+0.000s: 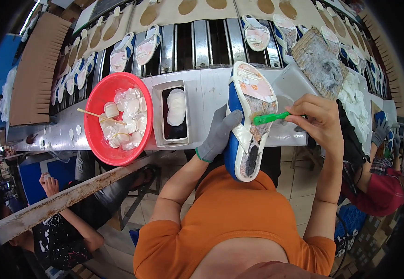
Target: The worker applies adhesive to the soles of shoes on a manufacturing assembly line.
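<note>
My left hand (216, 134), in a grey glove, is closed round the side of a blue-and-white sandal (256, 90) on its shoe last. The sandal's underside faces up: pinkish lining at the front, a rough grey-brown middle and a dark patch near the heel. My bare right hand (317, 118) pinches the handle of a small green brush (270, 118). The brush head lies against the middle of the underside; its bristles are hard to make out.
Left of me stand a red bowl (90, 116) of round white discs with a stick, and a white box (157, 118) holding more discs. Sandals line the roller conveyor (202, 44) ahead. A translucent tray (288, 86) and a fuzzy board (318, 60) lie right. Co-workers sit at both sides.
</note>
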The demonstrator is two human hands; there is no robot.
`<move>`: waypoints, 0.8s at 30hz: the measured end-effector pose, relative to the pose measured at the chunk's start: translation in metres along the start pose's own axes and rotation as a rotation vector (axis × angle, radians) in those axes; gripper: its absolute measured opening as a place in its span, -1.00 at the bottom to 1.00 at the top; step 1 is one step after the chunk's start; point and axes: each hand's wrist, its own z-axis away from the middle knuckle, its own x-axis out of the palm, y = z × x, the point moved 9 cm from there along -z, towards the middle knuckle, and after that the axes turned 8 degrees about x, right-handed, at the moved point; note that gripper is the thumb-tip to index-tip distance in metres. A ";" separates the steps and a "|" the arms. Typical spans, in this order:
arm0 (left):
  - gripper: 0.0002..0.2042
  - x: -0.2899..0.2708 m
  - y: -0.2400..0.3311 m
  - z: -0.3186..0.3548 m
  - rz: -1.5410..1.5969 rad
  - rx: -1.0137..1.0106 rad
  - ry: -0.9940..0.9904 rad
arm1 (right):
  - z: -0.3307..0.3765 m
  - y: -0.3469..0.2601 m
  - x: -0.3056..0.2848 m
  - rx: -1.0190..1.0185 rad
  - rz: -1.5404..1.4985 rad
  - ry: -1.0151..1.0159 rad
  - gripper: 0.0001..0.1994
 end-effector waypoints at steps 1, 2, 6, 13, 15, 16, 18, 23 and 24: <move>-0.28 -0.002 -0.001 0.000 0.003 0.000 0.018 | 0.002 -0.002 0.001 -0.002 0.027 0.004 -0.87; -0.29 -0.003 -0.002 -0.001 0.005 0.012 0.029 | 0.004 -0.004 0.002 0.001 0.042 0.012 -0.86; -0.31 -0.009 -0.004 -0.004 0.013 0.028 0.087 | 0.015 -0.017 0.012 -0.046 0.127 -0.019 -0.83; -0.35 -0.016 -0.007 -0.007 0.083 0.029 0.147 | 0.021 0.001 0.020 0.144 -0.086 -0.035 -0.83; -0.36 -0.019 -0.007 -0.010 0.073 0.024 0.155 | 0.022 -0.002 0.017 0.107 -0.049 0.008 -0.84; -0.37 -0.022 -0.008 -0.011 0.062 0.010 0.174 | 0.023 0.001 0.018 0.157 -0.028 0.001 -0.85; -0.37 -0.023 -0.003 -0.014 0.074 0.049 0.166 | 0.026 -0.015 0.022 0.016 -0.074 -0.046 -0.85; -0.37 -0.019 0.005 -0.015 0.032 0.073 0.146 | 0.019 -0.012 0.021 0.105 -0.099 -0.033 -0.85; -0.37 -0.018 0.007 -0.016 0.010 0.077 0.133 | 0.016 -0.009 0.019 0.143 -0.071 -0.002 -0.85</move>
